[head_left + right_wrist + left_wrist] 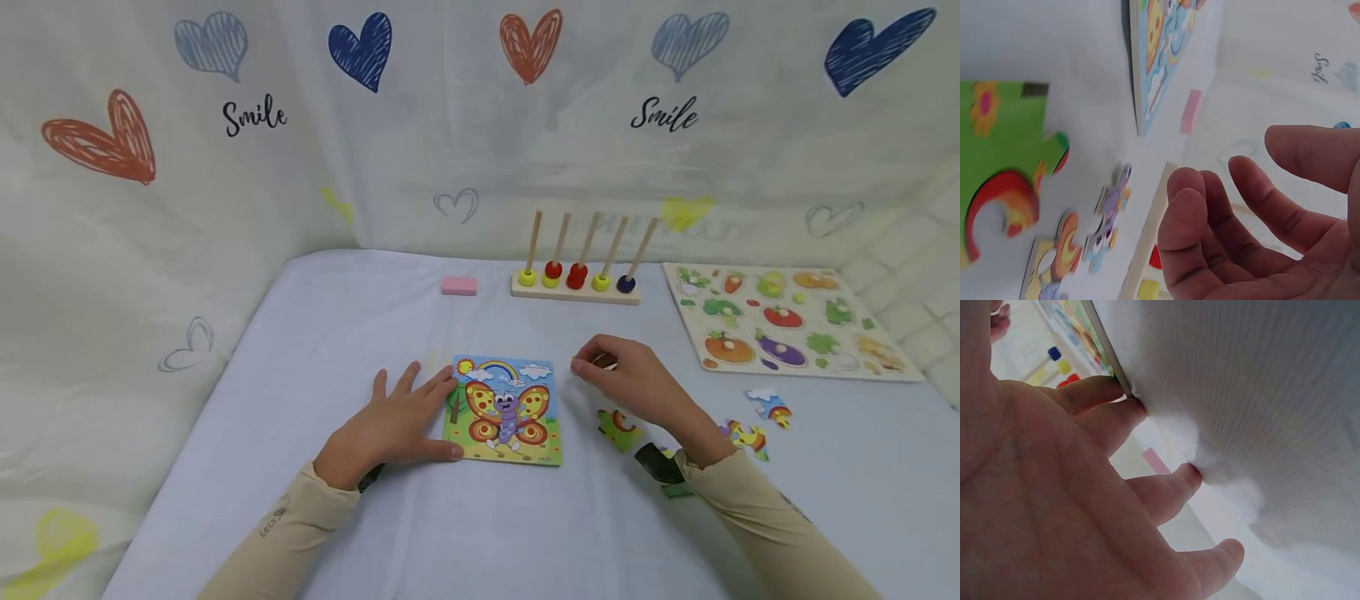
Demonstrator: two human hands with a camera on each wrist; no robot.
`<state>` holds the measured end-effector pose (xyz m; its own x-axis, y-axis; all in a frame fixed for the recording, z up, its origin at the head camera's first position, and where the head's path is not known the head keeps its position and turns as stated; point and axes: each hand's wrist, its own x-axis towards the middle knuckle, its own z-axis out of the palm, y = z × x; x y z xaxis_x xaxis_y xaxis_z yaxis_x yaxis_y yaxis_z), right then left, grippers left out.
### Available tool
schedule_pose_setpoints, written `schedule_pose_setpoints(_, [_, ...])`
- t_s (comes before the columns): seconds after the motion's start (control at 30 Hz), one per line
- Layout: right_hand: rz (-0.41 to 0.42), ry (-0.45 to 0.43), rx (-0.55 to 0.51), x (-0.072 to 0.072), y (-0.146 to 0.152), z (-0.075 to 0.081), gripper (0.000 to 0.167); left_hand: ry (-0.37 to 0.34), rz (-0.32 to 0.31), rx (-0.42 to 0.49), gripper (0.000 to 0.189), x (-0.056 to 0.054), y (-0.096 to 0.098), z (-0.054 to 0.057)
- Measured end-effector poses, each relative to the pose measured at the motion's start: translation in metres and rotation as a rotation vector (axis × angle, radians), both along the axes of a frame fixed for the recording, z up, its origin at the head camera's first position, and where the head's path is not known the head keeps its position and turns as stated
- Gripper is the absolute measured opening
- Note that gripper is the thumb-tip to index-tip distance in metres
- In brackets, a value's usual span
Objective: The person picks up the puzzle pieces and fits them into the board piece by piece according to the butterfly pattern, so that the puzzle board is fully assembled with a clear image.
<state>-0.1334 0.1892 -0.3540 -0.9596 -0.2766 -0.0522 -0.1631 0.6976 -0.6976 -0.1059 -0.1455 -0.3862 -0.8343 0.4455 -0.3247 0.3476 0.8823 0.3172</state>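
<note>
A square butterfly picture puzzle (507,408) lies on the white table. My left hand (397,425) is spread with straight fingers and rests at its left edge, the thumb over the lower left corner. In the left wrist view, two fingertips (1132,407) are right at the board's edge (1109,347). My right hand (637,379) hovers right of the puzzle, its fingers loosely bent, nothing between them in the right wrist view. Near it lie a green puzzle piece (1007,156), an orange and yellow piece (1060,259) and a purple piece (1107,215).
More loose pieces, one blue (768,406) and one yellow (746,439), lie right of my right forearm. At the back stand a pink block (459,286) and a wooden peg abacus (577,292) with coloured beads. A vegetable knob puzzle (795,321) lies at the back right.
</note>
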Motion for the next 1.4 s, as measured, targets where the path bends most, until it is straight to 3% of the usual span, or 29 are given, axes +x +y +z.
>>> schedule_pose_setpoints(0.47, [-0.038, 0.006, 0.066, 0.009, 0.052, 0.001, 0.024, -0.004, 0.005, -0.007, 0.100, 0.000, -0.002, -0.001])
schedule_pose_setpoints(1.2, [-0.101, 0.113, 0.203, 0.024, 0.149, 0.000, 0.020, 0.003, -0.004, -0.012, 0.101, 0.001, 0.000, 0.000])
schedule_pose_setpoints(1.4, [-0.136, 0.067, 0.234, 0.026, 0.173, 0.002, 0.023, 0.016, -0.014, -0.008, 0.100, 0.001, 0.001, 0.000])
